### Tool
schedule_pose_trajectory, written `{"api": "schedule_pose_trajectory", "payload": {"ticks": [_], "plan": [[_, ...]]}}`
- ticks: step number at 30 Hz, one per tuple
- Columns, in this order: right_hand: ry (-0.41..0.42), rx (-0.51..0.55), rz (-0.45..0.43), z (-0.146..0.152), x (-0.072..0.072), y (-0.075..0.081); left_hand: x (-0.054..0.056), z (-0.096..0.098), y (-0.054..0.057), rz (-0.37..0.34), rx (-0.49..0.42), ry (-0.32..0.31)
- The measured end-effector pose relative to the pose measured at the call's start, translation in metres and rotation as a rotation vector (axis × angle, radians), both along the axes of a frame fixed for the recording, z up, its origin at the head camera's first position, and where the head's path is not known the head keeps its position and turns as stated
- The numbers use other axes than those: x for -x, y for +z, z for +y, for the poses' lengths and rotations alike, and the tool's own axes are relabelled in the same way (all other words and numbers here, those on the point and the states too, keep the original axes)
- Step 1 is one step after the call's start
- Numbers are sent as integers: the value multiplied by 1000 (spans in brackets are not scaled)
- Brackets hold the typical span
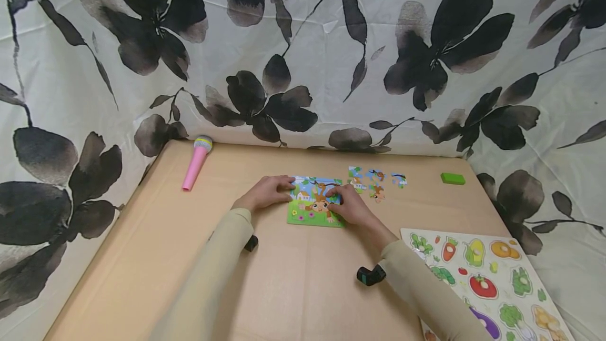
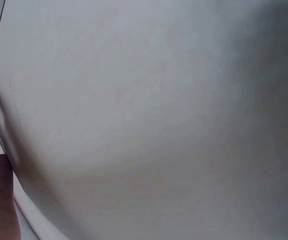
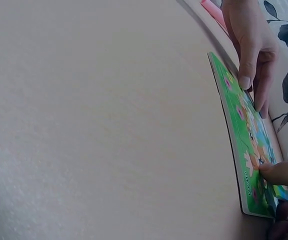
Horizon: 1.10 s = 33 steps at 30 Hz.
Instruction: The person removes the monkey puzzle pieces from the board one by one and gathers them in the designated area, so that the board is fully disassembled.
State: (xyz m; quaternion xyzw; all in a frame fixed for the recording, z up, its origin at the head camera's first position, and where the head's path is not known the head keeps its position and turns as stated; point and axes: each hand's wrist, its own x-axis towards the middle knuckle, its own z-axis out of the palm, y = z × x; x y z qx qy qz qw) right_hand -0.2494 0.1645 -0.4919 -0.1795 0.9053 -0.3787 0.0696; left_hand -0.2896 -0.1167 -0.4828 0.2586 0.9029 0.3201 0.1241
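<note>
A small jigsaw puzzle with a cartoon animal and a green border lies on the table. My left hand rests at its left side, its fairly straight fingers touching the upper left edge. At the right side, my right hand has its thumb and fingers bent over the picture. The right wrist view shows the right thumb on the puzzle's face, and a blue-green puzzle piece pinched near the edge, partly hidden by the fingers. Several loose puzzle pieces lie beyond the right hand.
A pink toy microphone lies at the back left of the table. Toward the back right is a green block. A vegetable picture board sits at the front right, partly under the right sleeve. Floral cloth hangs behind.
</note>
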Motion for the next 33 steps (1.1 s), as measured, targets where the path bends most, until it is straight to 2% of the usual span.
{"api": "schedule_pose_trajectory", "payload": {"ticks": [3,11,20,33], "plan": [[-21,14,-3,0,-1,-1,0,0,1,-5,-3,1],[-153,4,11,2,-2,-2,0,-1,1,6,-8,-3],[-167,-8,8,2,-1,-1,0,0,0,5,11,-11],[-206,44,-87,2,-3,1,0,0,0,3,6,-5]]}}
